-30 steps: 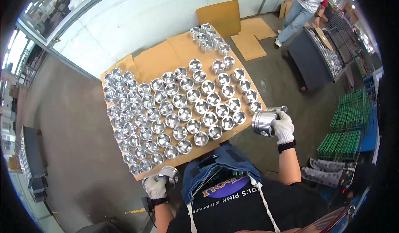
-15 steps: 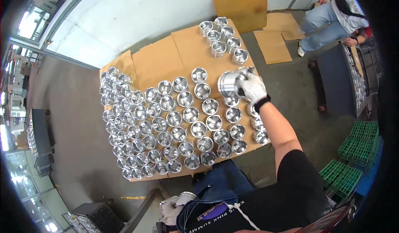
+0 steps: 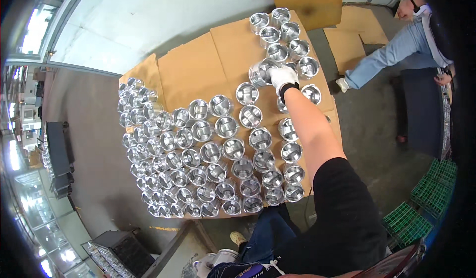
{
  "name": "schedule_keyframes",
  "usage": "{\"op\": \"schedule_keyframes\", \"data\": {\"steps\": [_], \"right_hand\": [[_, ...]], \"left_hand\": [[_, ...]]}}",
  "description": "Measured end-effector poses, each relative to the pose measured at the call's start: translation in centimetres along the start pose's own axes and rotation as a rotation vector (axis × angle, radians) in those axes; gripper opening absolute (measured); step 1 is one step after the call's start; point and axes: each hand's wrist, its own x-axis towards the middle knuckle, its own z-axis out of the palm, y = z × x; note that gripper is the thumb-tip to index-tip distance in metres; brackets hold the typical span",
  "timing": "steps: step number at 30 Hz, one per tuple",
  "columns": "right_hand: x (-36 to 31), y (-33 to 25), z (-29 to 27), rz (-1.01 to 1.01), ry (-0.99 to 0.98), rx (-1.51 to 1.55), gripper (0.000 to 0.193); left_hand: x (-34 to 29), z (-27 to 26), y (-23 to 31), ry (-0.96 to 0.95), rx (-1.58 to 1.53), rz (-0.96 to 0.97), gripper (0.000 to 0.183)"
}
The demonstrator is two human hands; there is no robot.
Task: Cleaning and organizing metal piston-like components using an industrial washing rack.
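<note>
Shiny metal pistons (image 3: 227, 127) stand in rows on a cardboard-covered table (image 3: 188, 75). My right hand (image 3: 283, 76), in a white glove, is closed on a piston (image 3: 261, 73) tilted on its side above the cardboard. It is just nearer than the far-right group of pistons (image 3: 277, 53), and my right arm hides part of the right-hand rows. Low at the bottom edge, close to my body, my gloved left hand (image 3: 203, 266) is closed around another piston (image 3: 225, 257). Much of that hand is cut off or hidden.
A person in jeans (image 3: 396, 47) stands at the upper right beside a dark cart (image 3: 421, 112). Green wire crates (image 3: 407, 223) are stacked at the lower right. A brown board (image 3: 307, 3) leans against the wall behind the table. Another dark cart (image 3: 119, 253) stands lower left.
My right hand has carried its piston away from me, toward the far group. The whole view has shifted a little. My left hand stays low with its piston. The other person has moved.
</note>
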Motion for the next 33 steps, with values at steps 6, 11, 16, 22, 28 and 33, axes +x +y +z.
{"op": "schedule_keyframes", "data": {"steps": [6, 11, 16, 22, 28, 33], "right_hand": [[2.5, 0.9, 2.2, 0.127, 0.040, -0.207, 0.035], [3.0, 0.6, 2.6, 0.026, -0.018, -0.065, 0.034], [0.2, 1.3, 4.8, 0.009, -0.109, 0.512, 0.034], [-4.8, 8.4, 4.4, 0.103, -0.340, 1.029, 0.034], [-5.8, 13.5, 3.4, 0.183, -0.367, 0.742, 0.017], [-5.6, 14.5, 5.1, 0.017, -0.342, 0.720, 0.018]], "left_hand": [[0.2, -0.8, 3.7, -0.028, 0.003, 0.019, 0.032], [0.7, -2.6, 8.1, -0.047, -0.013, 0.074, 0.032], [1.9, -7.0, 16.7, 0.019, -0.066, 0.184, 0.032], [11.0, -11.3, 27.2, 0.085, -0.375, 0.963, 0.033], [19.3, -14.2, 44.9, 0.506, -0.323, 1.263, 0.032], [23.4, -14.2, 58.4, 0.609, -0.085, 1.309, 0.025]]}}
